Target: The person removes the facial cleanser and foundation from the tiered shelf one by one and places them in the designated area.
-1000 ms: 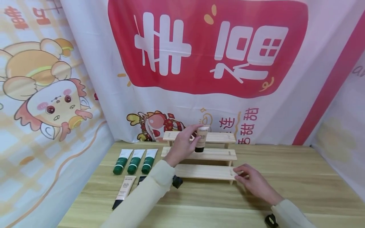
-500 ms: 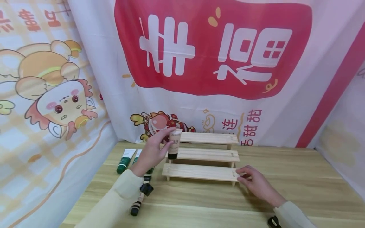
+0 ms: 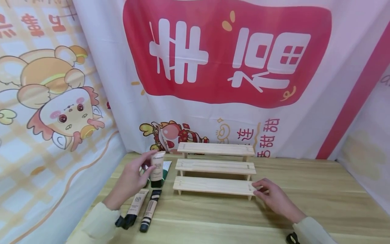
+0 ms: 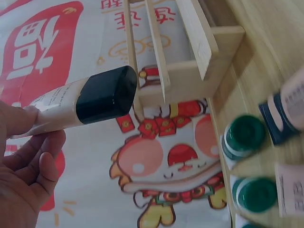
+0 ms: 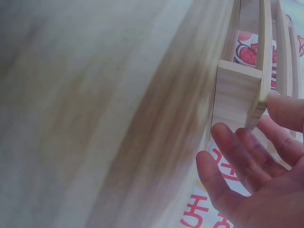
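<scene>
My left hand point(image 3: 128, 179) pinches a small beige BB cream tube point(image 3: 157, 169) upright by its upper part, black cap down, over the tubes at the left. In the left wrist view its black cap point(image 4: 107, 95) points away from the fingers. My right hand point(image 3: 275, 200) holds the right end of the lowest step of a three-step wooden display rack point(image 3: 213, 185). The right wrist view has the thumb point(image 5: 285, 109) at the board's edge and the other fingers spread by its end.
Another BB cream tube point(image 3: 137, 205) and a slim beige tube with dark bands point(image 3: 150, 211) lie on the wooden table point(image 3: 304, 179). Green-capped tubes point(image 4: 244, 135) are behind them, mostly hidden by my left hand in the head view. A printed curtain point(image 3: 225, 67) hangs behind the rack.
My left hand has carried the BB cream tube left and down, from in front of the rack to above the tubes at the left. The right hand stays at the rack's end.
</scene>
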Available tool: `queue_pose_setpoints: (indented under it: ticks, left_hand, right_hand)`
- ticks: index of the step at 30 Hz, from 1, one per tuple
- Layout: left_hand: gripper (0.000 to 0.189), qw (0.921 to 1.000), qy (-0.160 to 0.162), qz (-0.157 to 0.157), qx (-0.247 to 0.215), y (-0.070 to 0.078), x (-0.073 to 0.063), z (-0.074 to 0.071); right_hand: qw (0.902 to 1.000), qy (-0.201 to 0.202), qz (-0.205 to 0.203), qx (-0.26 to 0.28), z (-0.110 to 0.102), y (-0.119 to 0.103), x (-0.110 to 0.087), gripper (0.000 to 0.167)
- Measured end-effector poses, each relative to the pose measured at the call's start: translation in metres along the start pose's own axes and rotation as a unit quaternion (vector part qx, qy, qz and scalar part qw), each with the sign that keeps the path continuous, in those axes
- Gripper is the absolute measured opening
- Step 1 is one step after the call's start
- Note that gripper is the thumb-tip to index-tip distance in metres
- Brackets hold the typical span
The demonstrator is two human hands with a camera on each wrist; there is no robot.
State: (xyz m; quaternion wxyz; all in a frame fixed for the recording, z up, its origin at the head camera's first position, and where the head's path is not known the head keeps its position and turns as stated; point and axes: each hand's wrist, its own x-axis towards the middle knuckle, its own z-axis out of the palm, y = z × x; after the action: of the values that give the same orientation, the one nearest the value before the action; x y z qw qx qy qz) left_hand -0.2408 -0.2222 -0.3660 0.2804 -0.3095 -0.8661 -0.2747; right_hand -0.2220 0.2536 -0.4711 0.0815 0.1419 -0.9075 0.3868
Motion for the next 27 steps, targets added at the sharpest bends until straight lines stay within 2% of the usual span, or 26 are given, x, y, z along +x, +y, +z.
queue_pose_setpoints:
  ticks: [3,7,11,16,21,27]
  left_hand:
    - [0.06,0.9996,-0.011,-0.024,0.01,-0.012,-0.012,-0.016]
    - [0.057,0.9964,-0.042,-0.065,0.035,-0.033,-0.028,-0.036]
    - [0.053,0.9894,-0.08,-0.113,0.044,-0.055,-0.049,-0.047]
    - [0.05,0.984,-0.111,-0.137,0.025,-0.076,-0.077,-0.047]
    - [0.048,0.9781,-0.13,-0.162,0.003,-0.087,-0.098,-0.039]
    - [0.047,0.9609,-0.171,-0.217,-0.016,-0.094,-0.11,-0.028]
  right_hand:
    - [1.0,0.0,0.001,-0.002,0.0,-0.001,0.0,0.019]
    - [1.0,0.003,-0.003,-0.005,-0.001,-0.002,0.001,0.019]
    - [1.0,0.002,0.0,-0.005,-0.001,-0.001,0.001,0.019]
    - [0.9999,-0.001,0.011,0.001,-0.001,0.002,0.002,0.018]
    - [0.9999,-0.003,0.016,0.004,0.001,0.004,0.001,0.018]
    - [0.9999,0.001,0.013,0.006,0.002,0.003,0.001,0.018]
